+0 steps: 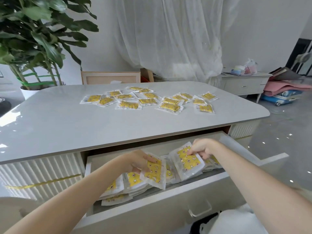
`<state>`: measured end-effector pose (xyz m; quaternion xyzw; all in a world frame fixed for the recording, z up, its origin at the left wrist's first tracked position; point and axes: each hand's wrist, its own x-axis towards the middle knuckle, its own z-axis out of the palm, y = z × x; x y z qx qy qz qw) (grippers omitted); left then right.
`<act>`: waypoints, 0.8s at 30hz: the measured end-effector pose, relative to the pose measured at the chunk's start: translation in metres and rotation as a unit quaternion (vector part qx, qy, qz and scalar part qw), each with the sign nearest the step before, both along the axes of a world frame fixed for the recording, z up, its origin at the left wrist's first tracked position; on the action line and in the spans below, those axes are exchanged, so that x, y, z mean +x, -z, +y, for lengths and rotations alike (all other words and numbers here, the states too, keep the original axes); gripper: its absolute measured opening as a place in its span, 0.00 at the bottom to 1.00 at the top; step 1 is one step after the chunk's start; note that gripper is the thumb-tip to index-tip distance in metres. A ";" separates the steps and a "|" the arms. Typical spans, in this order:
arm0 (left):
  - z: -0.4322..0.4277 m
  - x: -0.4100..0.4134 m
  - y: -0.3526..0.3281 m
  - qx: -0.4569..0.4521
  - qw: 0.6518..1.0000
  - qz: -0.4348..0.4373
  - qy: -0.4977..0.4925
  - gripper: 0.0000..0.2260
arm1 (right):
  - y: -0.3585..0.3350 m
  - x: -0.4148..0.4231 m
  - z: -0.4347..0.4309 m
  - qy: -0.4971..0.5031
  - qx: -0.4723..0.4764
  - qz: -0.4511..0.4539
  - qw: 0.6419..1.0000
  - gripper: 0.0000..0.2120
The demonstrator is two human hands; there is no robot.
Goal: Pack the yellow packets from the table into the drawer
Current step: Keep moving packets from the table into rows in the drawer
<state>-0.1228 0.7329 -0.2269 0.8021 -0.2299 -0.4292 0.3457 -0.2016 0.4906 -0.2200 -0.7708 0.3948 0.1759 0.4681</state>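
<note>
Several yellow packets (148, 100) in clear wrappers lie scattered over the far half of the grey table (70, 122). Below the table's near edge the drawer (170, 196) stands pulled out, with several more packets stacked on edge inside. My left hand (138, 162) grips one yellow packet (154, 173) over the drawer's middle. My right hand (202, 148) pinches the top of another yellow packet (189, 162) standing tilted at the drawer's right side.
A big potted plant (33, 39) stands behind the table's far left corner. White curtains hang at the back. A low white cabinet (244, 83) and a blue suitcase (280, 97) are at the far right. A clear handle (200, 208) sticks out of the drawer front.
</note>
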 end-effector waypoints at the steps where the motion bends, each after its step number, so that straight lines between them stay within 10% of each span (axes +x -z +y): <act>1: 0.000 0.002 0.003 -0.004 1.000 0.006 -0.021 0.21 | 0.005 0.003 0.001 0.012 -0.010 -0.005 1.000 0.03; 10: 0.010 0.025 0.016 -0.023 0.990 0.061 -0.125 0.22 | 0.034 0.027 0.004 0.031 -0.180 -0.040 0.982 0.19; 17: 0.030 0.027 0.015 0.009 0.989 0.033 -0.142 0.23 | 0.038 0.018 0.003 0.027 -0.321 -0.045 0.946 0.05; 24: 0.050 0.028 0.026 0.110 0.982 -0.128 -0.081 0.28 | 0.037 0.020 0.024 -0.130 -0.204 -0.025 0.970 0.25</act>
